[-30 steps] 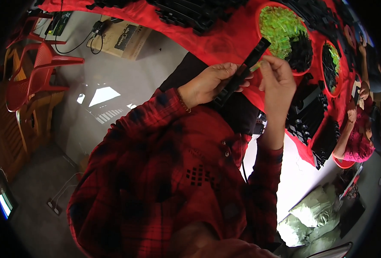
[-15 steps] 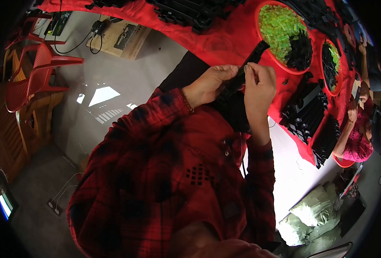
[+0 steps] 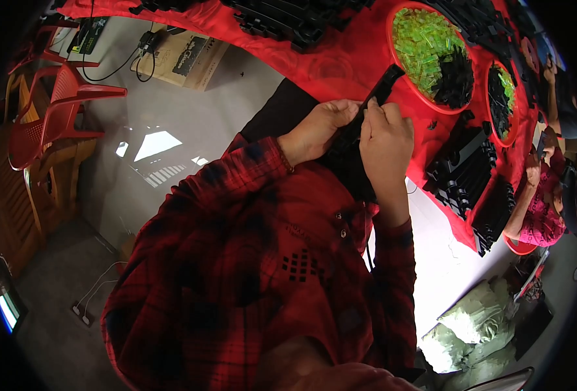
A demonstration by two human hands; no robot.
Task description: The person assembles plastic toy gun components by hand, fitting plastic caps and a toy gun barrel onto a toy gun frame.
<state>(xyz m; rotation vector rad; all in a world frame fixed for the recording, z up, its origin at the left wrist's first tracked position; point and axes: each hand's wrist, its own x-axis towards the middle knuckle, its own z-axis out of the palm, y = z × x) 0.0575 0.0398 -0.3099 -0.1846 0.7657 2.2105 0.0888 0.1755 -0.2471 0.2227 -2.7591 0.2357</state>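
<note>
A long black plastic strip (image 3: 386, 83) slants up and to the right between my hands, over the near edge of the red-covered table. My left hand (image 3: 321, 129) grips its lower part from the left, thumb along the side. On the other side my right hand (image 3: 387, 133) pinches at the strip's middle with bent fingers; whether a small part sits in that pinch cannot be made out. Just past the strip's far end stands a round red basin (image 3: 393, 49), holding yellow-green clear pieces (image 3: 422, 39) and black pieces (image 3: 453, 81).
A second red basin (image 3: 514, 133) holds similar pieces. Black strips (image 3: 461, 163) are stacked at the table's right, with more black parts (image 3: 288, 16) along its far side. Co-workers' hands (image 3: 533, 171) show at far right. A red chair (image 3: 67, 88) and cardboard box (image 3: 178, 62) stand left; pale sacks (image 3: 474, 319) lie lower right.
My right hand has shifted slightly left and down along the strip, its fingers now more curled. The left hand and the strip have barely moved.
</note>
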